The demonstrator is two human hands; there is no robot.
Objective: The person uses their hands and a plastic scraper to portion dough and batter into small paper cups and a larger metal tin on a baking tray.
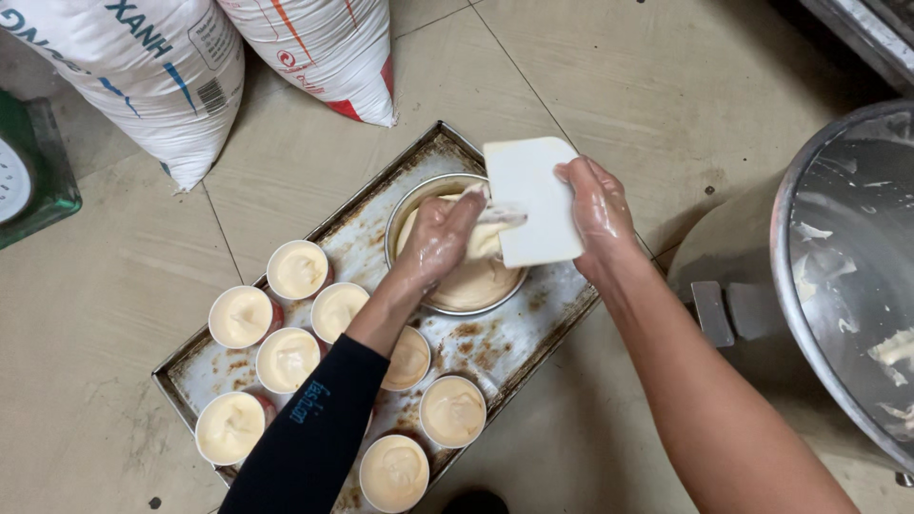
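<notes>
Right hand (595,214) grips the white scraper (529,200); left hand (440,238), fingers together, wipes it, so batter may drip beside the round tin (405,224) onto the baking tray (562,309)

tray (533,324) – worn, stained metal | scraper (533,195) – smooth matt plastic | batter (476,276) glossy | sacks (133,76) woven

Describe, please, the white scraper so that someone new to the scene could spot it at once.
Start at the worn metal tray on the tiled floor and find the round metal pan of batter at its far end. Just above that pan, the right hand holds the scraper: a flat white card with rounded corners, unlike the round batter-filled cups nearby.
</notes>
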